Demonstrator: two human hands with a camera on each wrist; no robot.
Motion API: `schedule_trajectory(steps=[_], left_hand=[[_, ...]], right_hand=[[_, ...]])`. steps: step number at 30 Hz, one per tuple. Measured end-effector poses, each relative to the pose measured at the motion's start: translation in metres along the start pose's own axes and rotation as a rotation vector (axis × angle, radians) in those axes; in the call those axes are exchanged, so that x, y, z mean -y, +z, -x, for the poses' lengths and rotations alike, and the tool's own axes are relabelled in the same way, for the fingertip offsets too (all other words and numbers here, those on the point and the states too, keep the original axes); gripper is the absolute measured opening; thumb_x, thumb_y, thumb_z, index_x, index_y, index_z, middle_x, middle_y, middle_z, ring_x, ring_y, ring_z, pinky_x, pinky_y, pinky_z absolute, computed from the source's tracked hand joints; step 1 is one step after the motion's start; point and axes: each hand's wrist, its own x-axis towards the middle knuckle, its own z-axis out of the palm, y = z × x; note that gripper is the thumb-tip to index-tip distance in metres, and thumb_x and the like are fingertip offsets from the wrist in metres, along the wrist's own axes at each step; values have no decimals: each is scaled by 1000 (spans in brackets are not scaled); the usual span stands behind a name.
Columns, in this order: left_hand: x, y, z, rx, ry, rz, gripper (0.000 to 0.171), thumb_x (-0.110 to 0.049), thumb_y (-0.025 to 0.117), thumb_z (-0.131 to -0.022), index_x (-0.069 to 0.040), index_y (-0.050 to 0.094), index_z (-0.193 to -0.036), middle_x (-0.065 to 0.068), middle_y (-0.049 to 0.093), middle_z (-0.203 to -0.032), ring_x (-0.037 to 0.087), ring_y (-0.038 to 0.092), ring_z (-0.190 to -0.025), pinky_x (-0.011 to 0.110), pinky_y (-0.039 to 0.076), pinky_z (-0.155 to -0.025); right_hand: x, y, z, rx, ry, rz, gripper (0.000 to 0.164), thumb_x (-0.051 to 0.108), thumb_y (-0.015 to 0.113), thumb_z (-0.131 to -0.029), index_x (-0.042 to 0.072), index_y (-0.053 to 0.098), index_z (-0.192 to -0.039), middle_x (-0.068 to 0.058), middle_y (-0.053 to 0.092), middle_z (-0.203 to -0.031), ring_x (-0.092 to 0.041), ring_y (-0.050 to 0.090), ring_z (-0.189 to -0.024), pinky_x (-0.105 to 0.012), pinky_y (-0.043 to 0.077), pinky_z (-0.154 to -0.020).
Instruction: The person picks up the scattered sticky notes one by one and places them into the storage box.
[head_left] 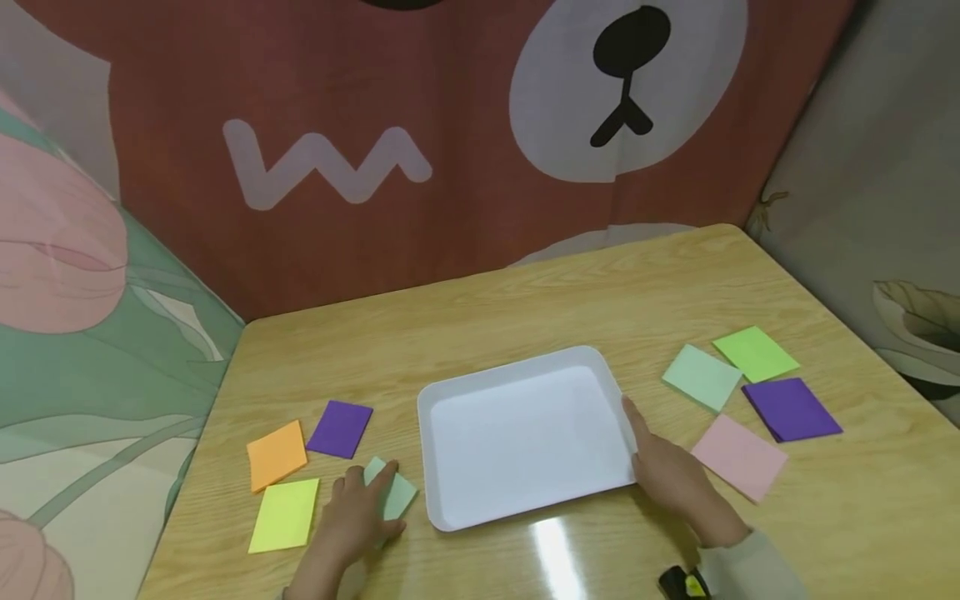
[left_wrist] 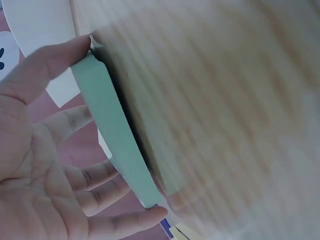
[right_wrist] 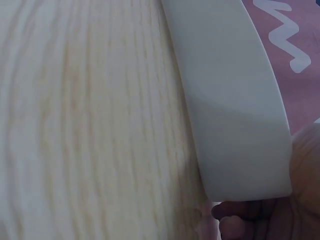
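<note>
Pale green pad [head_left: 401, 497], left one of two: pinched in the left grip [head_left: 354, 518], the nearer hand, on the near part of the desk [head_left: 487, 321], just left of the white tray [head_left: 525, 433], whose right end the right grip [head_left: 671, 473] holds.

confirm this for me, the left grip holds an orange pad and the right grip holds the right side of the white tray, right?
The colour is wrong: the left grip holds a light green pad, as the left wrist view shows. The right grip does hold the right side of the white tray.
</note>
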Motion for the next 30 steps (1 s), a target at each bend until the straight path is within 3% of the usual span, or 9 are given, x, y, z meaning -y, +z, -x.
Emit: schedule_trajectory(steps=[6,15,23,30], left_hand=[[2,2,1,-27,-6,12,75,-35,76,-58,-12,47,-124,25,43,-104,38,43,-89,51,48,-64],[0,1,4,-80,-13,34,76,-35,75,-59,-12,45,-125,27,43,-107,40,43,-92,52,48,-64],[-4,-1,7,-100,-30,81,78,-36,73,-60,-13,42,-128,30,40,-114,42,42,-97,55,48,-67],[-12,-10,10,-157,1,114,78,-35,73,-60,-12,41,-128,33,41,-113,41,45,-91,52,49,-64]], right_hand=[[2,0,0,6,11,-10,62,2,36,-84,1,3,-137,-3,40,-55,-16,37,-45,-33,37,-40],[2,-3,-1,18,25,-19,61,4,33,-86,4,1,-137,-14,55,-70,-18,42,-52,-36,41,-44],[4,-5,0,18,30,-10,61,3,35,-84,2,4,-136,-14,54,-67,-19,42,-51,-37,41,-44],[5,-6,0,29,33,-29,61,3,35,-84,2,3,-137,-16,56,-71,-19,43,-52,-37,41,-44]])
